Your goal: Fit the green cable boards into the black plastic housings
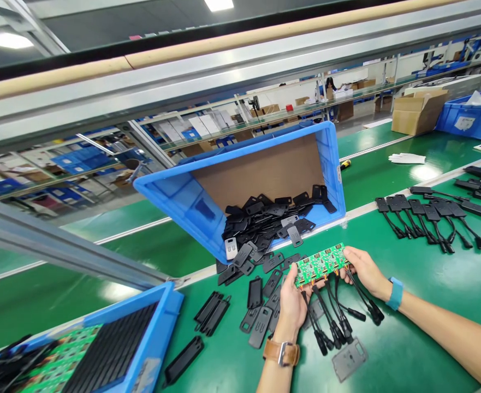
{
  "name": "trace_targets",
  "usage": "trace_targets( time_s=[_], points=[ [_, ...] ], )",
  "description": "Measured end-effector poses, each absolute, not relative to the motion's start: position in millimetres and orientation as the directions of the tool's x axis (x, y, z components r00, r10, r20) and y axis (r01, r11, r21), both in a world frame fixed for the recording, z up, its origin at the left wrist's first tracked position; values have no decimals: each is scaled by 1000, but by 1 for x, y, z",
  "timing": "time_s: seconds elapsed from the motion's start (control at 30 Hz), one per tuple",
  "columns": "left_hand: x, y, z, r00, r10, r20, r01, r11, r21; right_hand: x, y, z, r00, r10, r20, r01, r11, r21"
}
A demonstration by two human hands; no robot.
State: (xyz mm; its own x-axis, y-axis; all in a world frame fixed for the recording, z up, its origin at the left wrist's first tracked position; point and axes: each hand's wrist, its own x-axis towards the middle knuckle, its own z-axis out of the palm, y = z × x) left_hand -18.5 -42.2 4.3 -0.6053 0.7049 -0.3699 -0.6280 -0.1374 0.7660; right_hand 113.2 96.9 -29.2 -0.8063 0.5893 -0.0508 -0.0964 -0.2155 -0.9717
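Both my hands hold a green circuit board panel (321, 262) over the green table (420, 305). My left hand (291, 302), with a brown watch at the wrist, grips its left end. My right hand (364, 271), with a blue wristband, grips its right end. Several black cables with plugs (338, 319) hang from the panel's lower edge down to the table. Loose black plastic covers (260, 297) lie just left of my hands.
A blue bin (240, 185) lies tipped on its side, spilling black covers. A second blue bin (142, 338) at lower left holds green boards and black trays. Finished black cabled units (432, 218) lie in a row at right. Cardboard box (418, 112) and white gloves (407, 158) sit beyond.
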Motion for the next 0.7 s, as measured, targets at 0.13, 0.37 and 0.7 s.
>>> trace_targets(
  time_s=[0.13, 0.37, 0.7],
  points=[
    [-19, -42, 5, -605, 704, -372, -630, -139, 764, 113, 97, -29, -801, 595, -62, -85, -216, -973],
    [-19, -42, 5, -601, 700, -385, -645, -140, 752, 112, 96, -30, -796, 599, -87, -74, -239, -968],
    [-18, -43, 5, -610, 691, -388, -628, -123, 768, 113, 95, -28, -796, 601, -71, -65, -202, -977]
  ],
)
